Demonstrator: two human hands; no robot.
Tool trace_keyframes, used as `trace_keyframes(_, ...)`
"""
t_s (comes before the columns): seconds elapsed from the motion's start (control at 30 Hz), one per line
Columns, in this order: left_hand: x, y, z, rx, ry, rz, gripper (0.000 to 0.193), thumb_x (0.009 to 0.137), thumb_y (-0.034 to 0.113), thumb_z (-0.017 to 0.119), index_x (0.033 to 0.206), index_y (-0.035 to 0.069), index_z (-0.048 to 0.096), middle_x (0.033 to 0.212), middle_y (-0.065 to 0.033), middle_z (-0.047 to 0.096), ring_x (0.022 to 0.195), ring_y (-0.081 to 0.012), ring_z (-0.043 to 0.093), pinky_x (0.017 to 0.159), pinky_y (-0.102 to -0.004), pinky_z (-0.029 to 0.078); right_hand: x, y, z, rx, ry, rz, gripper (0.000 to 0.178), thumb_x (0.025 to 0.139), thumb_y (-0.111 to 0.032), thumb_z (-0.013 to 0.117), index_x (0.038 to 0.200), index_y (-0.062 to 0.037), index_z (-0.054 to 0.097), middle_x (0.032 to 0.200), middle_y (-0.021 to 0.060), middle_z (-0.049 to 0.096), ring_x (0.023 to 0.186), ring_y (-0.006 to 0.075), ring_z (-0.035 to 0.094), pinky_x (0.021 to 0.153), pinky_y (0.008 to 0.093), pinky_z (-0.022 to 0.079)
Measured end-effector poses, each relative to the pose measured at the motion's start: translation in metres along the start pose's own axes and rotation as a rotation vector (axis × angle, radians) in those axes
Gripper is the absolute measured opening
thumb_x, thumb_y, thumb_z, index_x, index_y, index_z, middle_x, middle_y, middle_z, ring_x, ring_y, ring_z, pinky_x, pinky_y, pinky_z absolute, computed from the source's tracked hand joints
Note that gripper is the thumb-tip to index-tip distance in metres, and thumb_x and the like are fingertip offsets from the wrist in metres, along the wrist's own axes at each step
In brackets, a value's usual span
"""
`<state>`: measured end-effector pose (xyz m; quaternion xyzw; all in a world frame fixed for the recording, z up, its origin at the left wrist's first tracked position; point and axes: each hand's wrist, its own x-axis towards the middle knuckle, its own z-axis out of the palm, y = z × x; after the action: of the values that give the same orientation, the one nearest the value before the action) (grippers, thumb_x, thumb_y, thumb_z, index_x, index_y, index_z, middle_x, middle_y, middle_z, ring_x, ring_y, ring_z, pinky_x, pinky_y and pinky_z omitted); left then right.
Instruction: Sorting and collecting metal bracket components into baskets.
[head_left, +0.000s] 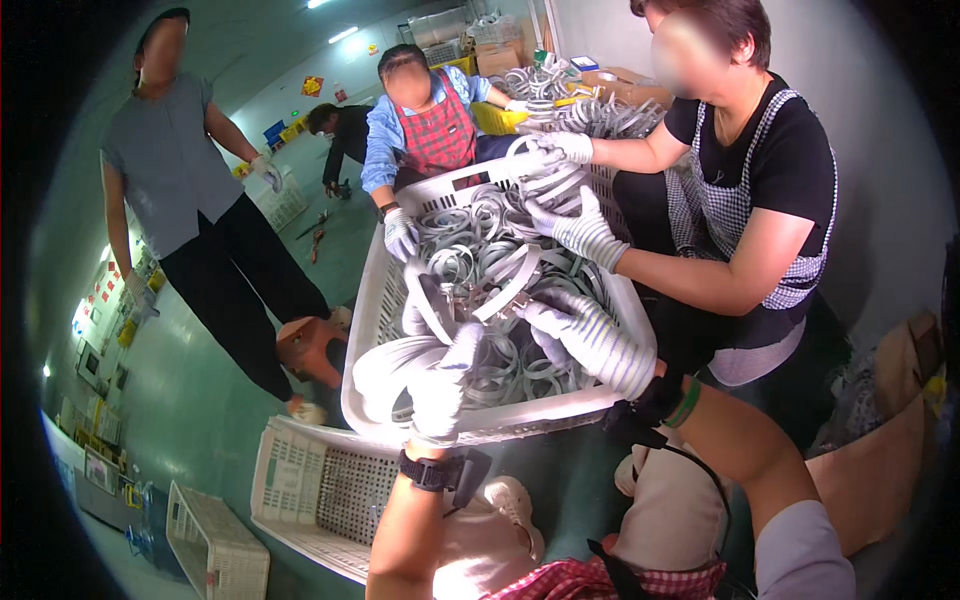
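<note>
Okay, my left hand [440, 385] is clamped around a bunch of rings [385, 372], thumb up, the bunch bulging out on its left side; one loop [428, 305] stands up just above it, can't tell if the same fingers hold it. My right hand [600, 345] looks pinched together on the clasp end of a grey band [515, 282], palm mostly hidden. Key relation: that band lies up and left of my right knuckles, right of the loop, its long axis slanting from the clasp area up and away to the right; right hand is nearer, left thumb sits just below and to the left. Both hands are over the near part of a white crate [360, 325], with loose rings [455, 262] piled inside. Farther out: a co-worker's gloved hand [590, 232] at the crate's right side, the same person's other glove [568, 148] on rings near the far rim; beyond the crate, a person in a red plaid apron [440, 135], one glove [401, 235] at the left rim. Standing person in grey shirt [165, 150] off left, two more crates on the floor lower left, ring heap [610, 118] behind.
</note>
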<state>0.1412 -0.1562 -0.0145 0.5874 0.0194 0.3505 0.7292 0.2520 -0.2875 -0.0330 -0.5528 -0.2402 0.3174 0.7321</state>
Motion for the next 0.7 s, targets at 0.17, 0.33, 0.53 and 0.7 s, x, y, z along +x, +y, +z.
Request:
trace_keyframes(0.17,-0.001,0.002,-0.005,0.002,-0.041,0.02,0.044,0.079,0.001,0.069,0.118,0.009,0.048,0.107,-0.0035,0.055,0.093,-0.0112,0.053,0.083,-0.0244,0.046,-0.001,-0.003,-0.004,0.118,-0.074,0.113,0.026,0.09,-0.031,0.058,0.097,-0.0063,0.06,0.058,-0.0043,0.05,0.043,0.0054,0.044,0.038,0.0203,0.033)
trace_keyframes(0.33,0.001,-0.002,-0.01,0.004,-0.082,0.038,0.044,0.08,0.001,0.068,0.118,0.009,0.048,0.107,-0.0034,0.055,0.094,-0.0112,0.053,0.083,-0.0243,0.045,-0.003,0.001,-0.007,0.268,-0.214,0.141,0.036,0.093,-0.035,0.053,0.099,-0.001,0.06,0.059,-0.0041,0.051,0.042,0.006,0.044,0.037,0.0207,0.034)
trace_keyframes(0.53,0.002,-0.008,-0.016,0.01,-0.129,0.057,0.043,0.08,0.0,0.068,0.118,0.009,0.049,0.106,-0.0033,0.056,0.095,-0.0112,0.053,0.084,-0.0241,0.045,-0.008,-0.001,-0.002,0.245,-0.272,0.155,0.038,0.094,-0.038,0.049,0.099,-0.0016,0.06,0.06,-0.005,0.049,0.042,0.0061,0.042,0.037,0.0211,0.033)
trace_keyframes(0.7,0.004,-0.018,-0.024,0.015,-0.166,0.07,0.043,0.08,0.0,0.068,0.118,0.009,0.049,0.106,-0.0032,0.056,0.096,-0.0112,0.053,0.084,-0.0241,0.045,-0.008,0.003,-0.006,0.331,-0.342,0.179,0.039,0.094,-0.039,0.048,0.101,-0.0022,0.059,0.059,-0.0051,0.047,0.042,0.0065,0.04,0.038,0.0217,0.031)
